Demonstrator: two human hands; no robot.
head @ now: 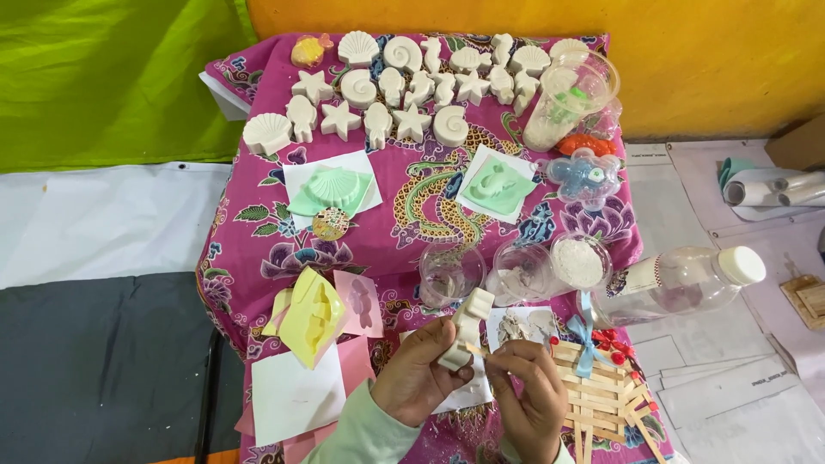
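Observation:
My left hand (pixel 417 378) grips a white plaster seahorse figure (pixel 467 325) upright over the lap-side edge of the pink patterned cloth (pixel 258 249). My right hand (pixel 528 397) is pinched on a thin wooden stick (pixel 478 351) whose tip touches the figure's lower part. Under the hands lies a white paper sheet (pixel 516 326) with plaster crumbs.
Several white plaster shells, stars and seahorses (pixel 395 86) line the far edge. Green moulds (pixel 331 189) (pixel 496 185) lie on paper mid-cloth; yellow and pink moulds (pixel 314 314) sit at left. Clear cups (pixel 451 273) (pixel 580 260), a lying bottle (pixel 687 279) and a craft-stick frame (pixel 601 391) stand at right.

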